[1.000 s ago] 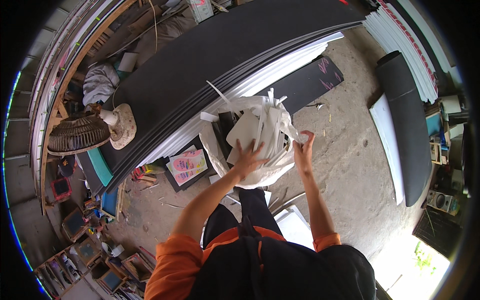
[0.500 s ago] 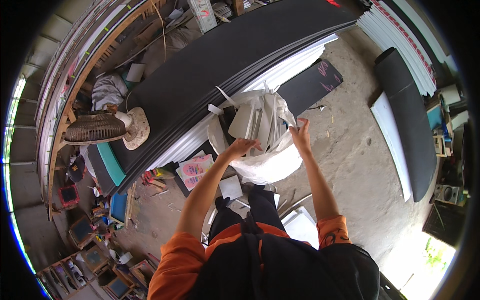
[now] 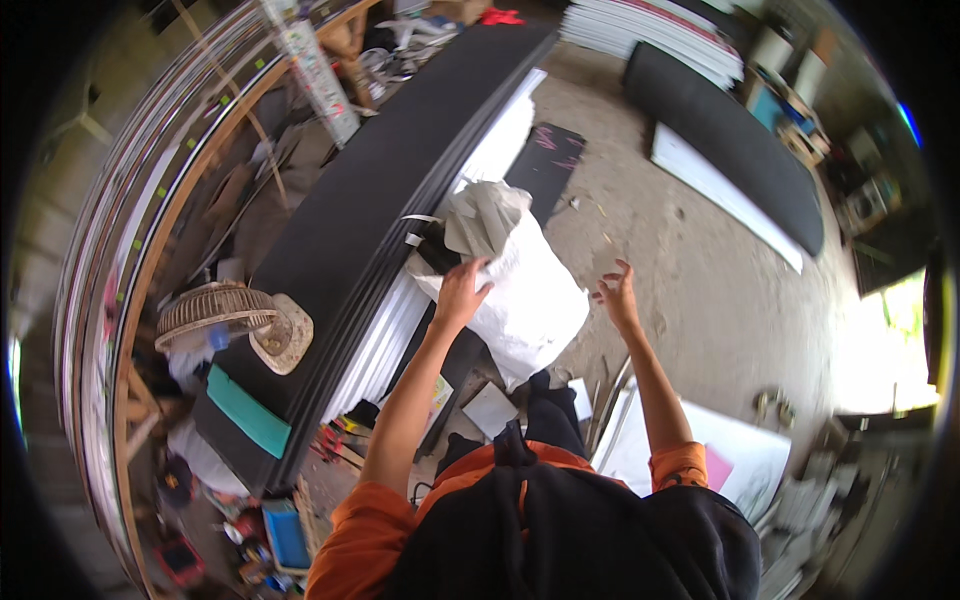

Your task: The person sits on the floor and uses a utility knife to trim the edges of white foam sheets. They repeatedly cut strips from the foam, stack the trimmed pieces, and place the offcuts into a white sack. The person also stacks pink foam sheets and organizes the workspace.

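A big white sack (image 3: pixel 530 290) stuffed with white strips and scraps stands on the concrete floor in front of me, leaning against a long stack of black and white sheets (image 3: pixel 380 220). My left hand (image 3: pixel 462 292) grips the sack's upper left rim. My right hand (image 3: pixel 617 297) hovers to the right of the sack, fingers spread, holding nothing and not touching it.
A small fan (image 3: pixel 215 312) and a teal piece (image 3: pixel 247 412) rest on the sheet stack at left. A black sheet over a white board (image 3: pixel 735 150) lies on the floor at upper right. Loose papers and white boards (image 3: pixel 720 450) lie near my feet.
My right hand has let go of the sack's right side and moved away to the right. The view has swung, and the loose strips now sit lower inside the sack.
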Demonstrator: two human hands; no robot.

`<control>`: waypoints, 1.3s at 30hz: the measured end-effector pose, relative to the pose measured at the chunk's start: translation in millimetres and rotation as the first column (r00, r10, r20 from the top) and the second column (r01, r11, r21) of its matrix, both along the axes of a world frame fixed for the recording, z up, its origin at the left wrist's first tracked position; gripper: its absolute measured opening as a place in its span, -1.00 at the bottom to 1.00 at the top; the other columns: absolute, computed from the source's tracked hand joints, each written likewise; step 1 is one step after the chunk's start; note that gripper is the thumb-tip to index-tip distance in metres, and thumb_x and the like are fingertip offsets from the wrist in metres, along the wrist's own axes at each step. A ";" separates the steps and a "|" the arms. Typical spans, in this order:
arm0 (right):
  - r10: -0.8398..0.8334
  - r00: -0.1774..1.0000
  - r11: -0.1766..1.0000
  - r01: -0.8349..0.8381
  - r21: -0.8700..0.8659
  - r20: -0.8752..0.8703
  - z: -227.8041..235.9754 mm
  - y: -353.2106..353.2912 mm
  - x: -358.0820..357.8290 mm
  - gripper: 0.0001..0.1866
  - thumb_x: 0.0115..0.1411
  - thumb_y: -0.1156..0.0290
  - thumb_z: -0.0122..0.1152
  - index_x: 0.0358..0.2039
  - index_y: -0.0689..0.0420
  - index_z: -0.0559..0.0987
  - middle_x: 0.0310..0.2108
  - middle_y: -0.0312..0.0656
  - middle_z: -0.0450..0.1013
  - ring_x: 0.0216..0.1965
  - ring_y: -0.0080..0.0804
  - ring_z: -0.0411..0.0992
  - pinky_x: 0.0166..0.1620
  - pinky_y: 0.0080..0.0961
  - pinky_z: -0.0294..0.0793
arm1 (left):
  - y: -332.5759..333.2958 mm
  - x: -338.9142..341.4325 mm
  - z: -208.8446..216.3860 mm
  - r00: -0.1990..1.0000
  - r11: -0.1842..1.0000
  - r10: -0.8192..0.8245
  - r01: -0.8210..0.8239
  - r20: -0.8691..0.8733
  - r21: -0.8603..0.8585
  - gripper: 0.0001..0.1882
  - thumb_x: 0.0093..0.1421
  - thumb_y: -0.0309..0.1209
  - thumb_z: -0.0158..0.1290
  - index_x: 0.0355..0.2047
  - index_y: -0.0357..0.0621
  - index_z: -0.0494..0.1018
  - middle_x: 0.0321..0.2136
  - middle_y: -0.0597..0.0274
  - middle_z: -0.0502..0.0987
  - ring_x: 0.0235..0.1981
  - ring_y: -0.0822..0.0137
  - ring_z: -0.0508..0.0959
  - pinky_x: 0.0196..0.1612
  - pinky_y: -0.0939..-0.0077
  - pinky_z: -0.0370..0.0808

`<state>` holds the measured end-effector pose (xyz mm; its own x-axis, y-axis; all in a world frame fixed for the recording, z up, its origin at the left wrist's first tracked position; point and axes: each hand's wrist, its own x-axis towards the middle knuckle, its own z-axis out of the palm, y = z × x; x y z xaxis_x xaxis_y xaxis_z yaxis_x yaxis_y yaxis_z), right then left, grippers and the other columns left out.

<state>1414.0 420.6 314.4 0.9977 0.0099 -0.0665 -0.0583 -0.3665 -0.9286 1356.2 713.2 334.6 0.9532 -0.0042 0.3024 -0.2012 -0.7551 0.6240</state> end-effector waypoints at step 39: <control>-0.806 -0.383 -0.192 0.891 -0.411 -0.452 -202.8 69.9 -1085.3 -0.75 0.05 0.37 0.01 -0.25 0.19 0.37 -0.38 -0.11 0.41 -0.46 -0.39 0.40 -0.44 -0.51 0.36 | -254.5 -574.3 -190.5 -0.085 0.138 -0.710 0.956 -0.699 -0.257 -0.52 0.00 -0.34 0.03 -0.06 -0.18 0.20 -0.23 -0.05 0.41 -0.18 0.19 0.44 -0.14 0.40 0.37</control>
